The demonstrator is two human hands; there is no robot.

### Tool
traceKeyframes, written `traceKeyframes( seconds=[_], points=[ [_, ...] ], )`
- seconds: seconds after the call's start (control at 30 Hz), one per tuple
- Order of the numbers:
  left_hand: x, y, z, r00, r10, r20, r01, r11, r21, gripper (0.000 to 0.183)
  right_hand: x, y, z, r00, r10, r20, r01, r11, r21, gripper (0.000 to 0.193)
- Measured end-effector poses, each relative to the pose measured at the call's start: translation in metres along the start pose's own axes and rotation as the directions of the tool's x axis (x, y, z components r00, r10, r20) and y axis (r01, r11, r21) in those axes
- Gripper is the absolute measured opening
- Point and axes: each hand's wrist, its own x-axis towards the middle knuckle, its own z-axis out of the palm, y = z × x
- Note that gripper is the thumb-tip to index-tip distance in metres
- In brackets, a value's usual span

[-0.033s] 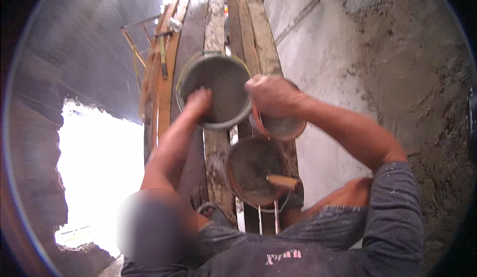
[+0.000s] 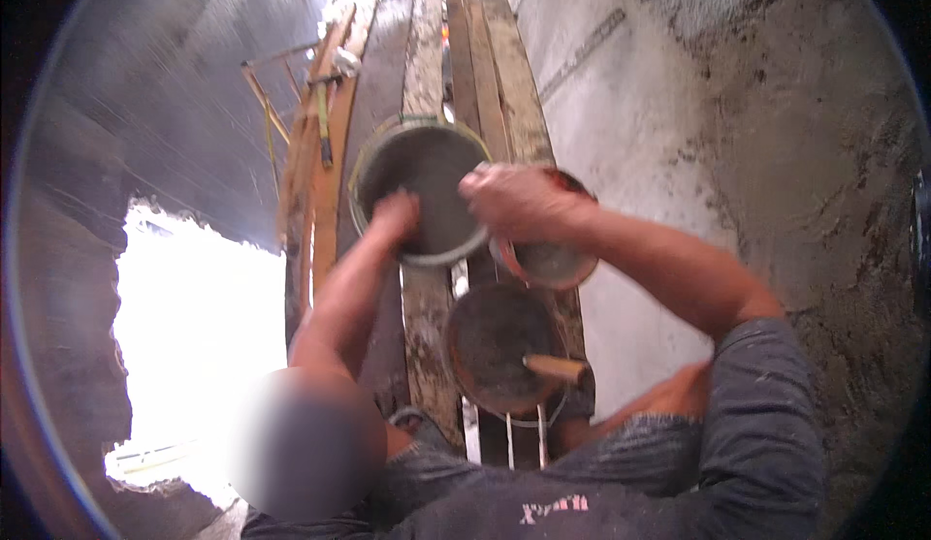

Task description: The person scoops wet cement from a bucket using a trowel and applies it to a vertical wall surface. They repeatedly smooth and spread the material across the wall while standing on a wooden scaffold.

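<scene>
Large bucket (image 2: 386,160): our landmark; stands on the planks (image 2: 429,317), mouth up toward us. Its upright axis runs near our line of sight, so we see mostly rim and inner wall; depth unreadable.
Grey mix (image 2: 446,210): inside the large bucket; blurred, we can't make out its level.
Left hand (image 2: 398,218): over the near-left part of the large bucket's mouth, back of the hand up, fingers bent. Fingertips hidden; we can't tell if they pinch anything or touch the mix.
Right hand (image 2: 519,201): at the large bucket's right rim, motion-blurred, fingers bunched and pointing left. We can't tell whether it grips the rim or something small.
Orange pail (image 2: 514,267): just right of the large bucket, mouth up; the right hand and forearm hide its far part.
Round tub (image 2: 467,381): on the near side of the large bucket, dark inside.
Wooden handle (image 2: 555,368): over the round tub, near-right of the large bucket. Long axis roughly left-right, free end right; we lose its inner end in the dark.
Hammer (image 2: 325,135): beyond and left of the large bucket, handle end toward the wearer; details soft.
</scene>
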Motion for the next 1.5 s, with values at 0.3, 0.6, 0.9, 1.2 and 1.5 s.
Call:
traceKeyframes(
  seconds=[0.3, 0.6, 0.9, 1.2, 1.5],
  points=[
    [0.081, -0.022, 0.057, 0.993, 0.098, 0.065, -0.086, 0.982, -0.168, 0.037, 0.154, 0.069, 0.207, 0.833, 0.550, 0.068, -0.535, 0.766, 0.357, 0.025],
    [0.113, -0.029, 0.056, 0.986, 0.128, -0.103, -0.152, 0.948, -0.278, 0.036, 0.142, 0.029, 0.135, 0.997, -0.021, 0.071, 0.000, 0.960, 0.280, 0.028],
    [0.000, -0.014, -0.074, 0.740, 0.098, -0.666, -0.153, 0.988, -0.025, 0.037, 0.055, 0.023, 0.038, 0.933, 0.315, -0.177, -0.297, 0.947, 0.119, 0.032],
    [0.065, -0.141, 0.007, 0.881, -0.307, -0.360, 0.017, 0.781, -0.624, 0.050, -0.042, 0.139, 0.036, 0.830, 0.505, -0.237, -0.543, 0.829, -0.132, 0.045],
    [-0.002, -0.097, 0.001, 0.935, -0.244, -0.257, -0.044, 0.640, -0.767, 0.047, -0.152, 0.261, 0.163, 0.904, 0.374, 0.206, -0.249, 0.854, -0.457, 0.021]
  ],
)
